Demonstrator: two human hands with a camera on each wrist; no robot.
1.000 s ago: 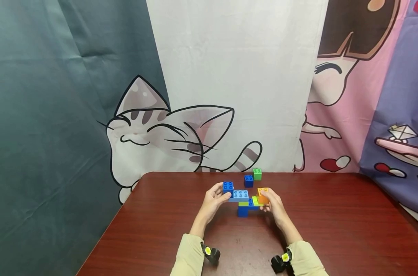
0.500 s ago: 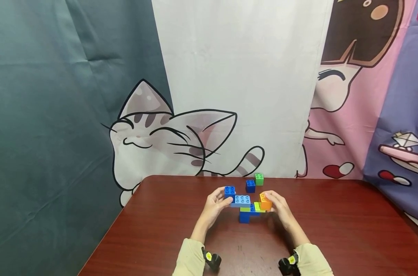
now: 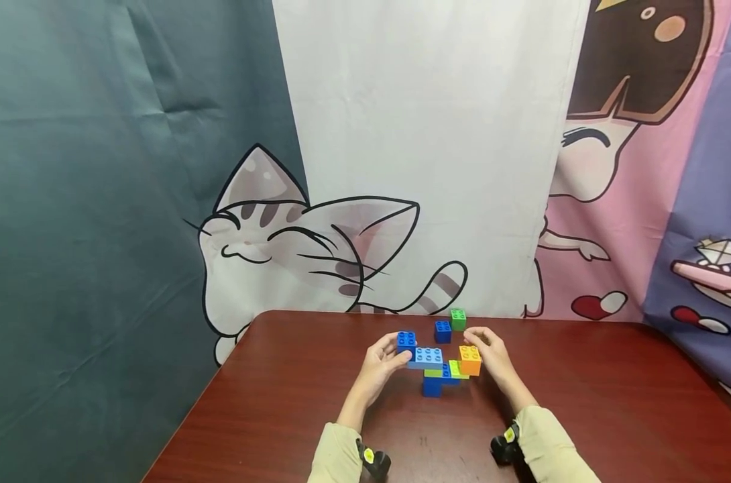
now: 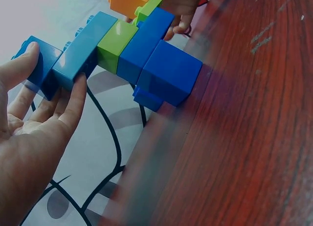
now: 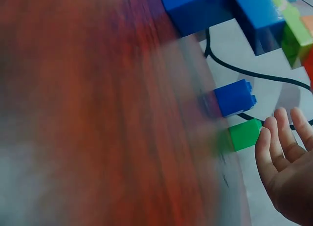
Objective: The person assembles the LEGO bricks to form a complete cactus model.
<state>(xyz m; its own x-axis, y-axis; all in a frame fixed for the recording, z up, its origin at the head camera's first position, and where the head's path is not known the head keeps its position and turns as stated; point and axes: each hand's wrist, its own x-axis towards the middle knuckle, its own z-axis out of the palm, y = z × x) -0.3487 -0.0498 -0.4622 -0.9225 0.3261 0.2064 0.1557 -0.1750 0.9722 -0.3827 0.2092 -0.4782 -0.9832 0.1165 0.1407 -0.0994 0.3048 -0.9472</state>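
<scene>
A toy-brick build stands on the table. It has a blue base brick (image 3: 432, 387), lime bricks (image 3: 456, 368), a light blue brick (image 3: 426, 358), a dark blue brick (image 3: 406, 340) at upper left and an orange brick (image 3: 471, 362) at right. My left hand (image 3: 374, 372) grips its left end, thumb on the dark blue brick and fingers under the light blue one, as the left wrist view shows. Just behind and right of the orange brick is my right hand (image 3: 492, 359), holding nothing. In the right wrist view its fingers (image 5: 279, 138) are spread and loosely bent.
Behind the build, a loose blue brick (image 3: 442, 331) and a green brick (image 3: 458, 319) stand close together near the table's far edge. Printed cloth (image 3: 426, 134) hangs beyond the brown table (image 3: 269, 416).
My right hand has let go of the orange brick, which stays on the build, and has drawn back from it to the right. My left hand keeps its grip. The head view has shifted slightly.
</scene>
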